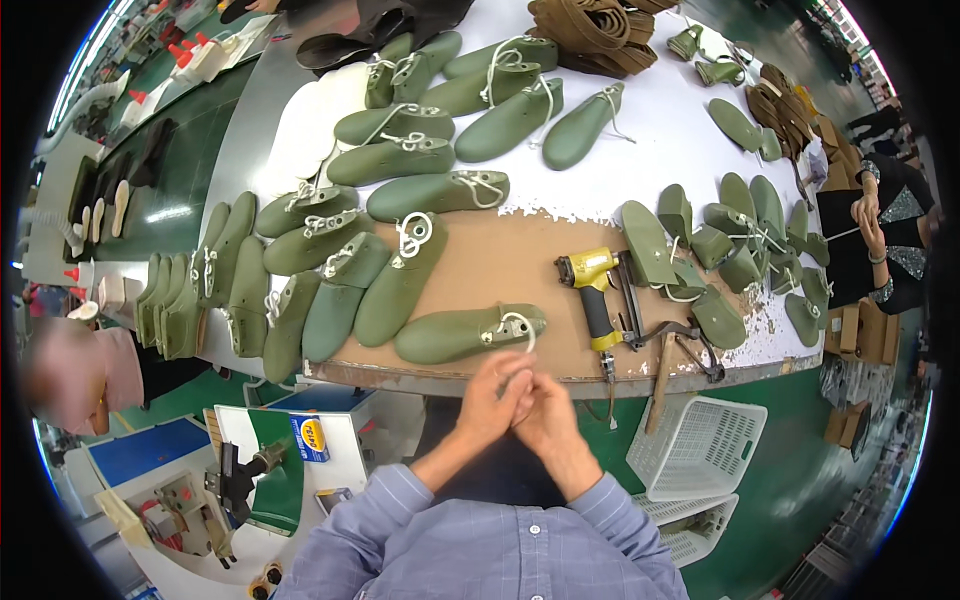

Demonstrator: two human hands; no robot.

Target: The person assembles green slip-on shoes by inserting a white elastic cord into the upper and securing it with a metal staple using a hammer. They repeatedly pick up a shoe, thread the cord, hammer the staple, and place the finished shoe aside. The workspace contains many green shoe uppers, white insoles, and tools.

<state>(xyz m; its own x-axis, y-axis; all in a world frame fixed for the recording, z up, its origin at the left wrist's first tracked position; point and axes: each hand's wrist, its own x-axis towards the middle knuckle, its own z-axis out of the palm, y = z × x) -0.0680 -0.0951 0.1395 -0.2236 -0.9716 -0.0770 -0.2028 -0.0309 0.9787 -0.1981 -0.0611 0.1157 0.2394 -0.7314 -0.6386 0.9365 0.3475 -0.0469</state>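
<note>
My left hand [492, 402] and my right hand [550, 412] meet in front of the table's near edge, fingers curled and pressed together. What they hold, if anything, is hidden between the fingers. Just beyond my fingertips lies a green shoe last [450, 335] on its side. A white cord [531, 328] loops from its heel end and comes down close to my left fingertips; I cannot tell whether they touch it. Further right on the brown board rests a yellow and black air nail gun [600, 300]. Beside it are a hammer [660, 380] and dark pincers [700, 345].
Many green lasts [405, 290] with cords crowd the left and far table [460, 270]; more lasts [740, 270] are heaped at right. Brown material [600, 35] is piled at the back. White plastic crates [700, 445] stand below right, a machine [240, 480] below left. People are at both sides.
</note>
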